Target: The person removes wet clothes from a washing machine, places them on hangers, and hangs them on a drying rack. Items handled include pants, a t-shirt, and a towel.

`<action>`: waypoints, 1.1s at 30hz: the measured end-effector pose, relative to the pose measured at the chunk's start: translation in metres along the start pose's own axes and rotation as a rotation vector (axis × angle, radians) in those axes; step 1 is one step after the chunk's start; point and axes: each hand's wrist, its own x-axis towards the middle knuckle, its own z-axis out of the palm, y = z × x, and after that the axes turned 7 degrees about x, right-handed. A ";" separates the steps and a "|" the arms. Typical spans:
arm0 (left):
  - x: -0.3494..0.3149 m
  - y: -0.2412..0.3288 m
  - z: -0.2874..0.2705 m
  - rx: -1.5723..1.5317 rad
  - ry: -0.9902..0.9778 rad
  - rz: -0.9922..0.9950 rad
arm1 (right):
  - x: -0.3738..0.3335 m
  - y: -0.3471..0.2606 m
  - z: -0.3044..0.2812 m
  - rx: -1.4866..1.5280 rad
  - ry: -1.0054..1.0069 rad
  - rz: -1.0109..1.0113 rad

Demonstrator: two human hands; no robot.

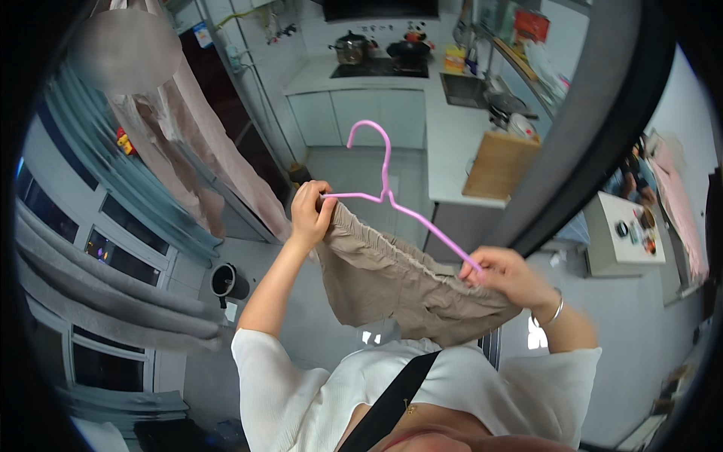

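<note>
A pink clothes hanger (423, 218) is held up in front of me, its hook pointing away at the top. Tan shorts (399, 282) with a gathered elastic waistband hang beneath it, the waistband running along the hanger's arms. My left hand (310, 213) is closed round the hanger's left end and the waistband corner there. At the other end, lower in the picture, my right hand (508, 275) pinches the hanger's right arm together with the waistband. A silver bangle (553, 310) is on my right wrist.
Pinkish cloths (199, 128) hang at the left, by grey-blue curtains (113, 166) and windows. A black bin (228, 282) stands on the floor. Ahead is a kitchen counter (456, 162) with a pot (351, 50) and wooden board (500, 164). A dark frame (602, 135) rises at the right.
</note>
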 end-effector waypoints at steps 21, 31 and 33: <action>0.120 -0.186 -0.039 0.158 0.281 -0.249 | 0.460 -0.233 -0.046 -0.135 -0.205 -0.893; 0.130 -0.249 -0.102 0.048 0.071 -0.186 | 0.677 -0.458 0.083 0.045 -0.357 -1.335; 0.126 -0.253 -0.108 0.050 0.058 -0.222 | 0.698 -0.483 0.103 0.074 -0.390 -1.359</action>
